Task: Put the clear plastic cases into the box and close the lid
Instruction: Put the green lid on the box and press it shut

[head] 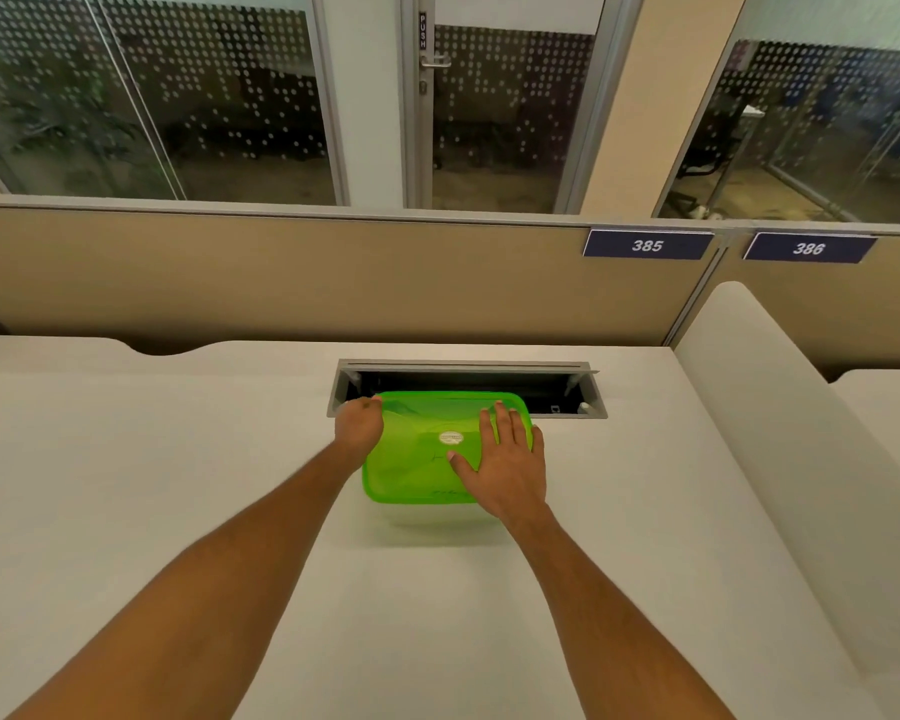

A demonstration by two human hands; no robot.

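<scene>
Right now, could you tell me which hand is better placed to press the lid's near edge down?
The right hand: it lies flat on the green lid, reaching its near edge. The left hand grips the far-left corner.

The translucent green plastic lid hid whatever lay inside the clear box under it. My right hand covered the lid's near right corner. The small round white sticker on it was too blurred to read.
</scene>
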